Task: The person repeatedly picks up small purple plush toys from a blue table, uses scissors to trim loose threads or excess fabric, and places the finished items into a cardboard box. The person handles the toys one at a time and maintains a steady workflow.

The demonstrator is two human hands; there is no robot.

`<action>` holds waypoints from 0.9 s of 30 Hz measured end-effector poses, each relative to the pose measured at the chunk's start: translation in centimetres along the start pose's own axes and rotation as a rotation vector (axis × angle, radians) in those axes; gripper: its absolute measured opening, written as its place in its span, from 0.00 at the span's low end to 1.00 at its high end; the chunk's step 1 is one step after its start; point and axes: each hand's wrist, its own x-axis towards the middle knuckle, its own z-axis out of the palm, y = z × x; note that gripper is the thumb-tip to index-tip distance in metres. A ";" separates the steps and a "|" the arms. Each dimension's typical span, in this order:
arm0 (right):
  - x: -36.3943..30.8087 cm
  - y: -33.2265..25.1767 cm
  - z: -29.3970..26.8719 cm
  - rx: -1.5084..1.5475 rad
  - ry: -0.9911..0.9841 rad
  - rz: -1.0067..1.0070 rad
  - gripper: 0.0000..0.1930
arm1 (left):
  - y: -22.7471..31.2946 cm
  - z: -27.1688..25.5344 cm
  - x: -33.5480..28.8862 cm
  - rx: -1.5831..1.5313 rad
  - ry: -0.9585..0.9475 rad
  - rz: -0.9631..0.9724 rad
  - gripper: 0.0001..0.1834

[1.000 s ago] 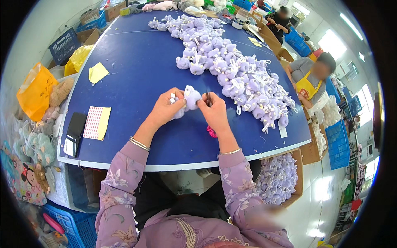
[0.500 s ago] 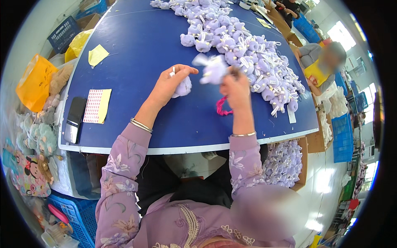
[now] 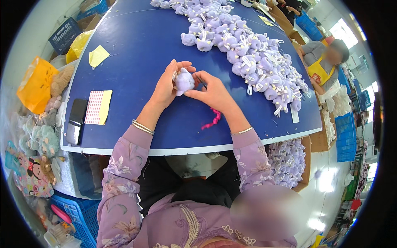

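Between my hands, above the blue table (image 3: 136, 66), is a small lavender plush toy (image 3: 184, 81) with a round body and little ears. My left hand (image 3: 166, 85) is closed round its left side, fingers curling behind it. On its right, my right hand (image 3: 211, 91) has its thumb close against the plush. A small dark tool (image 3: 202, 82) sits in the right hand's fingers; most of it is hidden, so its kind is unclear. Below that hand, a bright pink braided cord (image 3: 213, 119) hangs down to the tabletop.
A long heap of lavender plush toys (image 3: 256, 62) with white loops and tags covers the table's right side. At the left lie a black phone (image 3: 76, 122), a sticker sheet (image 3: 96, 107) and yellow paper (image 3: 98, 56). A box of lavender plushes (image 3: 287, 163) stands below right. Another person (image 3: 324, 62) sits beyond.
A second, blurred plush by my right hand is gone from there. My right hand has moved left to the plush in my left hand, and the pink cord has swung with it.
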 end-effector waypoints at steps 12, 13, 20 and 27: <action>-0.7 0.2 1.6 -0.109 0.249 -0.212 0.08 | -1.2 -0.2 0.3 0.277 0.186 0.223 0.22; -0.7 0.3 1.8 -0.139 0.274 -0.267 0.07 | -1.2 -0.1 0.4 0.274 0.198 0.213 0.22; -0.7 0.3 1.6 0.125 0.204 -0.042 0.04 | -1.3 -0.2 0.5 0.262 0.202 0.194 0.21; -1.0 0.1 -0.1 0.460 -0.021 0.097 0.05 | -0.9 -0.1 0.3 0.237 0.266 0.141 0.21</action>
